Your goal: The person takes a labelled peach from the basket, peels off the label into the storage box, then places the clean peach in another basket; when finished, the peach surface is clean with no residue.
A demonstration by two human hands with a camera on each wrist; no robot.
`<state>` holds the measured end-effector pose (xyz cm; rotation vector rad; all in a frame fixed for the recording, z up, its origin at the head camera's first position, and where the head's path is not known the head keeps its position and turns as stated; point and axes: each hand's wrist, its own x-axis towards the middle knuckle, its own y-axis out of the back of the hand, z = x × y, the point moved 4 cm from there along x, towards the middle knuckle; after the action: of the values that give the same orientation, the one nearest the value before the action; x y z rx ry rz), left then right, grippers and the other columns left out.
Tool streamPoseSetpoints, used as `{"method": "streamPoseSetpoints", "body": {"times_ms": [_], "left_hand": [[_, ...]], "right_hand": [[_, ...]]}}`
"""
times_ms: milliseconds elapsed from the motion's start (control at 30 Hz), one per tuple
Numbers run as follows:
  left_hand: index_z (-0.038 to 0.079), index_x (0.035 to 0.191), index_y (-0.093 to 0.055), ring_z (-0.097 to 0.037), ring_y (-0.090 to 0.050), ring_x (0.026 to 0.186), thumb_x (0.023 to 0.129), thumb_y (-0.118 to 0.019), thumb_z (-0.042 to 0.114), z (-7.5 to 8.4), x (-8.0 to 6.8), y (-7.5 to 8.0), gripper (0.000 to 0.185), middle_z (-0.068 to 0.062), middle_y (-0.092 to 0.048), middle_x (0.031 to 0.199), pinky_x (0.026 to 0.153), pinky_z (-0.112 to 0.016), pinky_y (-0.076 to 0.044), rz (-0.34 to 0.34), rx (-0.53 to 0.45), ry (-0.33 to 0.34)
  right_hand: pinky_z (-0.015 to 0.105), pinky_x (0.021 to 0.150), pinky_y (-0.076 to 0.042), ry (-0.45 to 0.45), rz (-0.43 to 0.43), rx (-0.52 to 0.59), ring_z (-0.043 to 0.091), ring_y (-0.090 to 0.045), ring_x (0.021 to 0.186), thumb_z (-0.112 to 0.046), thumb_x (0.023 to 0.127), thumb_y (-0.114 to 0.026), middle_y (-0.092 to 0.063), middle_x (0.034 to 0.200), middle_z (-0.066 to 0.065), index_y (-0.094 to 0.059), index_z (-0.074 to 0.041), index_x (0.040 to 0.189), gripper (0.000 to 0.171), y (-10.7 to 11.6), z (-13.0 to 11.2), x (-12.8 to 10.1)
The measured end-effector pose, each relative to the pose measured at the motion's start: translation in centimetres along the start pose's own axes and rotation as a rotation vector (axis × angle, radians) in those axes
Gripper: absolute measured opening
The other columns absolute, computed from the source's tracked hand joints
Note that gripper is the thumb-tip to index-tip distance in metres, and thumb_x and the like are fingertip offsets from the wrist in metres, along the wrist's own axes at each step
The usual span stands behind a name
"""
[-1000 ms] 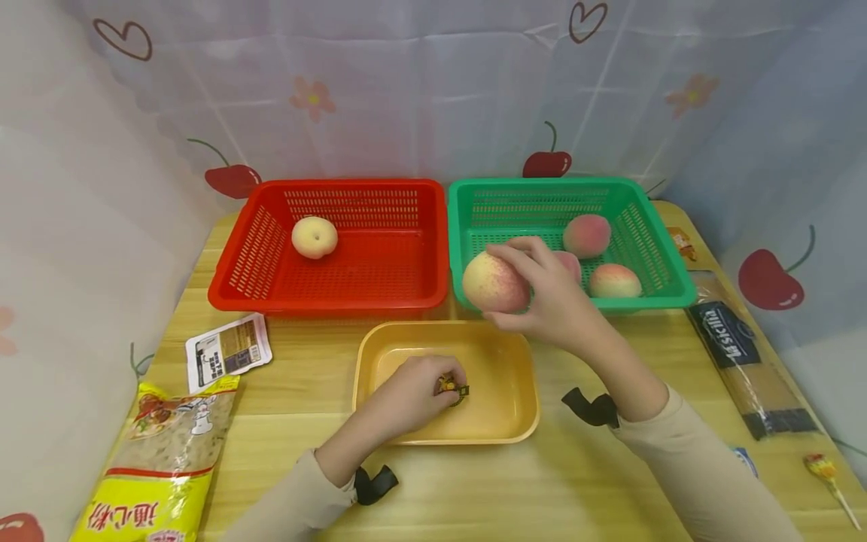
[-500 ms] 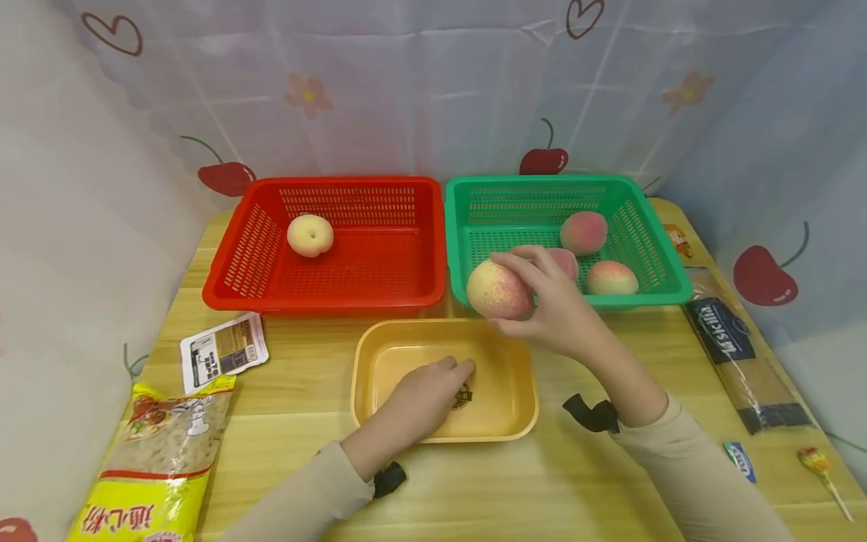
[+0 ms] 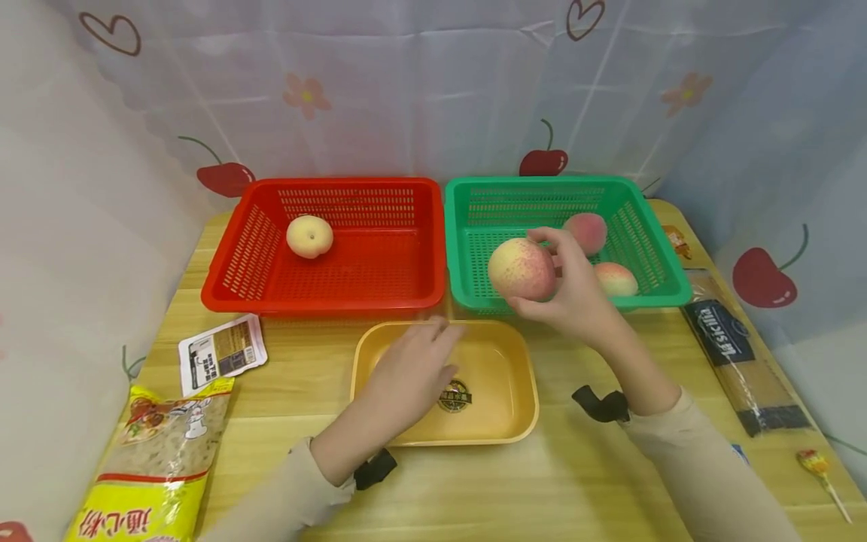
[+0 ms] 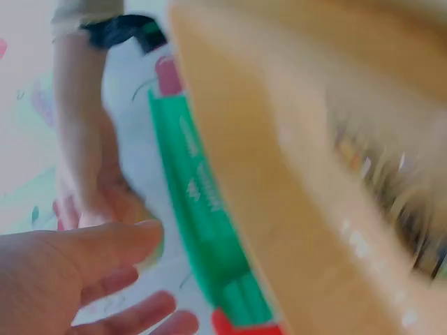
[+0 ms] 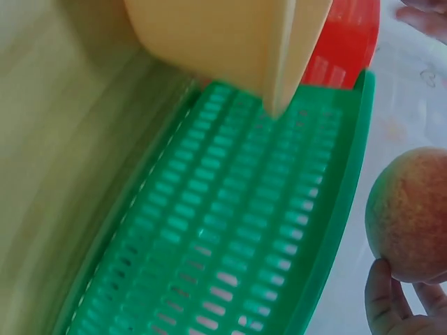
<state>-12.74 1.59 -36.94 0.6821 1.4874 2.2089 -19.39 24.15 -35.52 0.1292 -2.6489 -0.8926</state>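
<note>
My right hand (image 3: 576, 290) grips a large yellow-and-pink peach (image 3: 521, 269) between thumb and fingers, over the front part of the green basket (image 3: 679, 282). The right wrist view has the same peach (image 5: 412, 216) at its right edge, higher than the basket's rim. Two other peaches, a dark pink one (image 3: 586, 232) and a paler one (image 3: 615, 279), lie inside that basket. My left hand (image 3: 409, 369) is over the left side of the yellow tray (image 3: 497, 421), holding nothing. Its fingers (image 4: 112, 241) spread apart in the left wrist view. A dark round emblem (image 3: 455, 395) shows on the tray floor.
Beside the green basket stands a red basket (image 3: 352, 305) with one cream-coloured peach (image 3: 309, 236). Left on the table are a white packet (image 3: 222, 355) and a yellow bag (image 3: 156, 467). Right are a dark-labelled pasta pack (image 3: 741, 354) and a lollipop (image 3: 816, 463).
My left hand has drawn back leftward from the tray's middle, and the emblem shows fully. My right hand has carried the peach to the right and slightly farther over the green basket.
</note>
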Motion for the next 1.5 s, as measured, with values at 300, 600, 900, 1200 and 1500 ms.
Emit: {"method": "streamPoseSetpoints", "body": {"times_ms": [300,600,900,1200,1500], "left_hand": [[0.004,0.15,-0.039,-0.035,-0.04,0.141,0.092,-0.071,0.028,-3.7,4.3,1.7,0.07,-0.017,-0.042,0.153,0.117,-0.047,-0.037,-0.002,-0.055,0.165],[0.007,0.157,-0.027,-0.03,-0.015,0.155,0.098,-0.06,0.041,-4.4,6.8,-1.2,0.075,-0.011,-0.018,0.166,0.122,-0.048,-0.026,-0.143,-0.109,0.225],[0.006,0.156,-0.03,-0.029,-0.015,0.155,0.101,-0.054,0.042,-4.2,6.8,-1.6,0.07,-0.01,-0.021,0.166,0.123,-0.044,-0.022,-0.151,-0.087,0.221],[0.005,0.156,-0.028,-0.028,-0.013,0.155,0.102,-0.052,0.043,-4.2,6.7,-1.7,0.07,-0.011,-0.021,0.166,0.125,-0.041,-0.018,-0.144,-0.085,0.207],[0.007,0.156,-0.029,-0.029,-0.015,0.155,0.102,-0.051,0.043,-4.2,6.5,-1.4,0.068,-0.009,-0.021,0.166,0.125,-0.041,-0.018,-0.14,-0.071,0.195]], "right_hand": [[0.056,0.094,-0.047,-0.047,0.047,-0.096,0.029,-0.04,0.127,-0.019,0.075,-0.084,-0.048,0.142,0.012,-0.051,-0.014,0.142,0.074,1.6,3.2,4.0],[0.057,0.096,-0.048,-0.267,-0.084,-0.176,0.038,-0.04,0.123,-0.033,0.085,-0.077,-0.047,0.143,0.019,-0.034,-0.008,0.148,0.08,1.2,7.3,7.7],[0.058,0.098,-0.048,-0.317,-0.213,-0.282,0.042,-0.051,0.116,-0.029,0.091,-0.07,-0.038,0.143,0.029,-0.039,-0.003,0.149,0.071,0.0,8.8,9.7],[0.057,0.103,-0.045,-0.339,-0.303,-0.324,0.042,-0.047,0.128,-0.028,0.093,-0.066,-0.041,0.149,0.027,-0.032,0.0,0.152,0.074,-0.8,9.8,10.1],[0.06,0.113,-0.033,-0.282,-0.298,-0.368,0.046,-0.035,0.14,-0.021,0.094,-0.065,-0.038,0.152,0.029,-0.034,0.004,0.15,0.07,-0.8,9.2,10.3]]}}
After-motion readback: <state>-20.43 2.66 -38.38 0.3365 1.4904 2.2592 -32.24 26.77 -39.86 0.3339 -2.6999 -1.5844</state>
